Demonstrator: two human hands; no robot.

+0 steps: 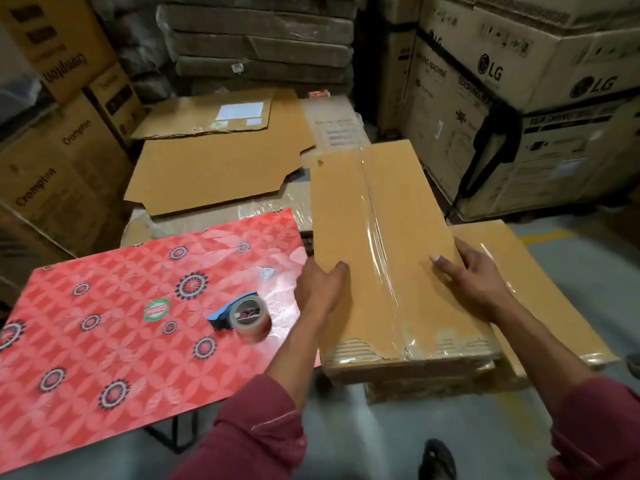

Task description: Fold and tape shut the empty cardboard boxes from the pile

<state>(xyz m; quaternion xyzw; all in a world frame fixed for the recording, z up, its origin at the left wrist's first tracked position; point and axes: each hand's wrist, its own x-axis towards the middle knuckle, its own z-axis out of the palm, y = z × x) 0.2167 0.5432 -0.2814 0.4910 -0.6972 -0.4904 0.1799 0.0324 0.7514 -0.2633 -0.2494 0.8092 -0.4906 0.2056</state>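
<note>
Stacked appliance cartons [62,157] wall in a red patterned tabletop [104,341], where a tape dispenser [242,315] lies near its right edge, flattened cardboard sheets [214,171] piled beyond it. Just right of the tabletop, a taped-shut cardboard box [391,244] rests on another box [540,285]; the left hand [320,289] grips its left edge with thumb on top. The right hand [474,275] grasps its right edge, fingers spread over the top.
</note>
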